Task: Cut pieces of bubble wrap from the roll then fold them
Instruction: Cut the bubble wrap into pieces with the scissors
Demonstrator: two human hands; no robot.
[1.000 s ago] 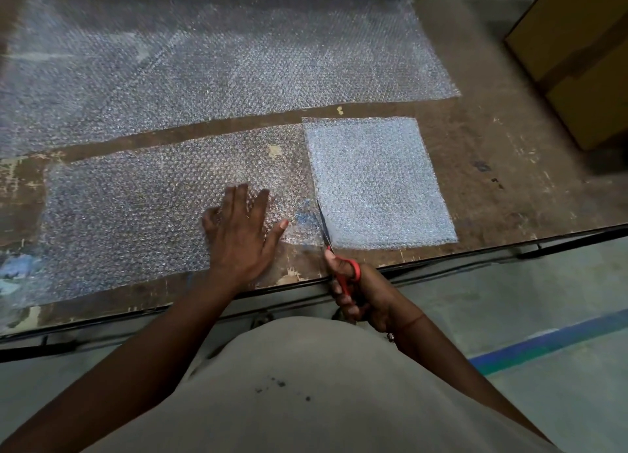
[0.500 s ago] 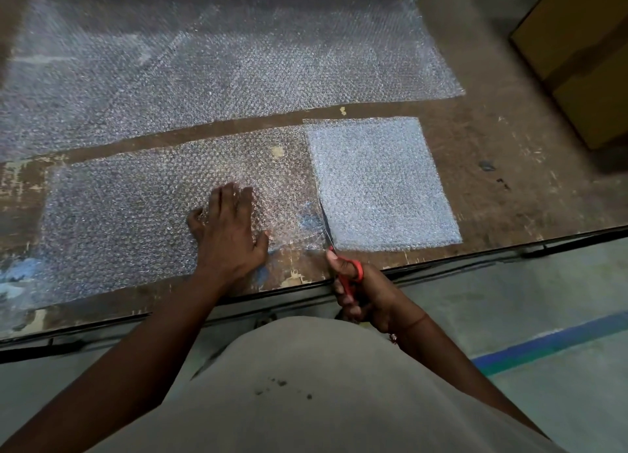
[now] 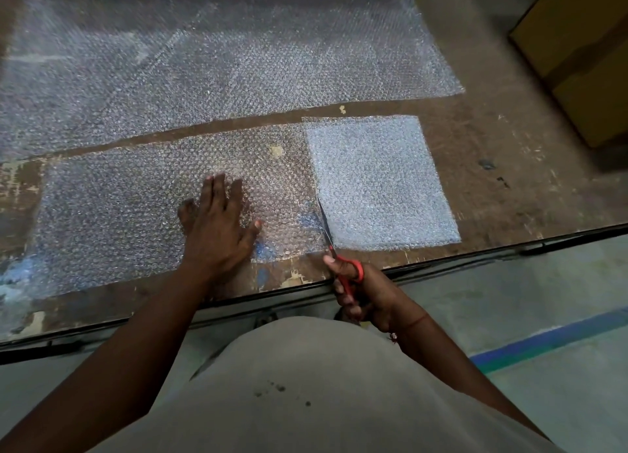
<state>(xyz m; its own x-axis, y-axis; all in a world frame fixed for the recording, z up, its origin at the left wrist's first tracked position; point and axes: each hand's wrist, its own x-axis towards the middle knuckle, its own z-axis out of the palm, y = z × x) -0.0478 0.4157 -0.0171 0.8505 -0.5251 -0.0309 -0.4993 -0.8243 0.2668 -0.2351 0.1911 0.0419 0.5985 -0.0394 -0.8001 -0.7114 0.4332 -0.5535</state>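
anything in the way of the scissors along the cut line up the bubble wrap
Nothing visible. The scissors, gripped by the right hand, are at the near edge of the bubble wrap, beside the whiter folded piece. The left hand presses flat well to the left of the line.

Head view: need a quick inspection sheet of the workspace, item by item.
Surface: worn brown table, scuffed, with paint flecks.
Job's things: large bubble wrap sheet spread at the back; nearer strip flat along the front edge; whiter folded square at its right end; red-handled scissors, blades at the strip's near edge beside the square.
Clutter: nothing seen.
Hands: left hand presses flat on the strip; right hand grips the scissors.
Cables: dark line under the table edge, cannot tell if cable.
Surroundings: cardboard box at right; grey floor with blue line.
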